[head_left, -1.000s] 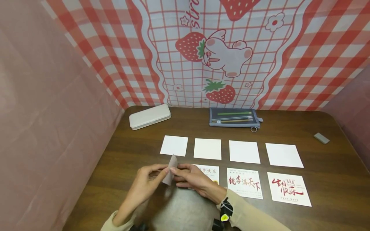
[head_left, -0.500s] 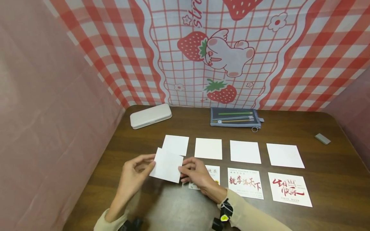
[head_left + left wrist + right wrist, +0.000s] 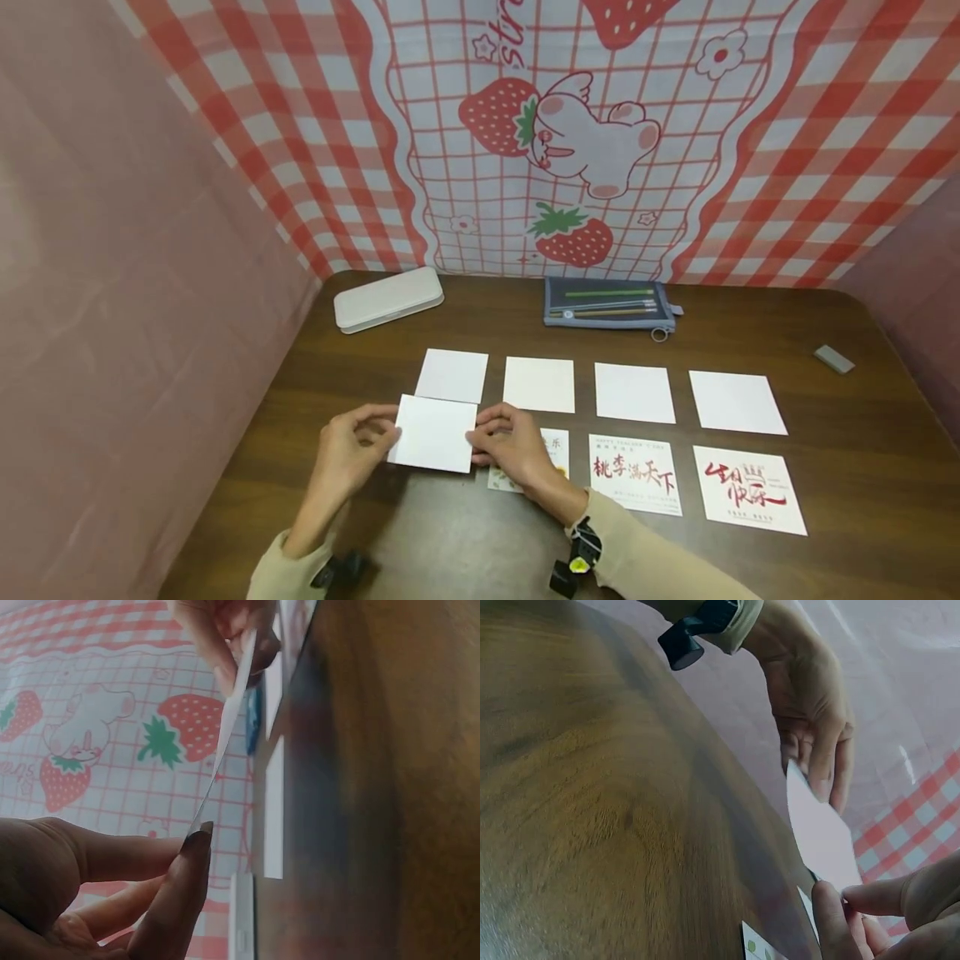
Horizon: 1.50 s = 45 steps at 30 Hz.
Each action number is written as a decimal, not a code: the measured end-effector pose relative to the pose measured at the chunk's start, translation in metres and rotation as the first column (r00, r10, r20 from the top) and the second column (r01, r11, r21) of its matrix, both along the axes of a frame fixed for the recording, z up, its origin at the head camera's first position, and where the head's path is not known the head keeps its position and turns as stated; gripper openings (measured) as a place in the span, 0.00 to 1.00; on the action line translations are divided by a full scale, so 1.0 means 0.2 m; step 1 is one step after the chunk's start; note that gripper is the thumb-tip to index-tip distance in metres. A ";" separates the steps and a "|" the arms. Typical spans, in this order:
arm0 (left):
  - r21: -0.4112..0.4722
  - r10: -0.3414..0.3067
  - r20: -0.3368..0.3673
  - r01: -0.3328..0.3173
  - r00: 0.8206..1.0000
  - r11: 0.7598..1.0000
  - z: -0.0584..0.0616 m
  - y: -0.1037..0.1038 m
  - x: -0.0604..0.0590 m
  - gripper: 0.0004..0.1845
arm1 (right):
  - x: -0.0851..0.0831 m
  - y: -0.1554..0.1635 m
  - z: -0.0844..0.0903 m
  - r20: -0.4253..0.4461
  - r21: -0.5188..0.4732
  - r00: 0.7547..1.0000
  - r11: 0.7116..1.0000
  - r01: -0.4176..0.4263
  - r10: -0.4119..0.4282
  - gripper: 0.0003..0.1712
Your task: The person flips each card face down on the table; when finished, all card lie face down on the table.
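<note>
Card [image 3: 433, 433] — white, blank face up — is held just above the table [image 3: 862, 467], pinched at opposite edges: left hand [image 3: 348, 450] on the left edge, right hand [image 3: 510, 446] on the right edge, fingers curled. It is held in front of the row of blank cards [image 3: 633, 393], w/ printed cards [image 3: 635, 474] to its right.

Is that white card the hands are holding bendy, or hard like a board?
Probably a bit bendy: the white card looks very thin edge-on in the left wrist view. It seems light, since the left hand and right hand hold it by fingertips only.
</note>
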State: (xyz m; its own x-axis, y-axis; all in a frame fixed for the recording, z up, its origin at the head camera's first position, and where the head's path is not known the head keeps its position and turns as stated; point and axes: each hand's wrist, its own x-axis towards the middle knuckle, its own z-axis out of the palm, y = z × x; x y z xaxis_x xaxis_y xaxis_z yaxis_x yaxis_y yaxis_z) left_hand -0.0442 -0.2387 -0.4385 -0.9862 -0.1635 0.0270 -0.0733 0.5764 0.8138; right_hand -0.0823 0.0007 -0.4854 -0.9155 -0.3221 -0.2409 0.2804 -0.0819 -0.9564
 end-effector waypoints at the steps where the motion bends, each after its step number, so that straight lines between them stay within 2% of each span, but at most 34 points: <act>1: -0.007 -0.005 0.007 0.005 1.000 1.000 -0.01 0.00 0.00 0.15 | 0.00 0.00 0.00 -0.005 0.012 1.000 1.000 0.002 -0.002 0.15; 8: -0.037 -0.031 0.080 0.034 0.996 0.999 -0.06 0.01 -0.02 0.14 | -0.01 0.01 -0.03 -0.094 0.182 0.995 0.983 -0.028 0.046 0.13; 12: -0.058 -0.042 0.101 0.048 0.994 0.997 -0.08 0.01 -0.03 0.14 | -0.01 0.01 -0.03 -0.113 0.227 0.990 0.972 -0.054 0.082 0.12; 20: -0.106 -0.029 0.137 0.044 0.990 0.993 -0.11 -0.01 -0.05 0.14 | -0.02 0.02 0.00 -0.094 0.293 0.982 0.947 -0.131 0.164 0.14; 25: -0.139 -0.017 0.164 0.040 0.986 0.989 -0.11 -0.02 -0.05 0.14 | -0.03 0.03 0.02 -0.051 0.315 0.982 0.936 -0.158 0.182 0.16; 36: -0.250 -0.017 0.151 0.055 0.988 0.967 -0.10 -0.02 -0.05 0.13 | -0.03 0.08 0.04 -0.019 0.305 0.977 0.932 -0.195 0.211 0.19; 40: -0.248 -0.010 0.134 0.043 0.991 0.968 -0.10 -0.01 -0.05 0.12 | -0.03 0.12 0.07 -0.013 0.306 0.977 0.931 -0.198 0.212 0.20; 45: -0.188 -0.031 0.077 0.045 0.997 0.981 -0.09 0.03 -0.05 0.11 | -0.02 0.18 0.10 -0.004 0.310 0.980 0.932 -0.187 0.198 0.23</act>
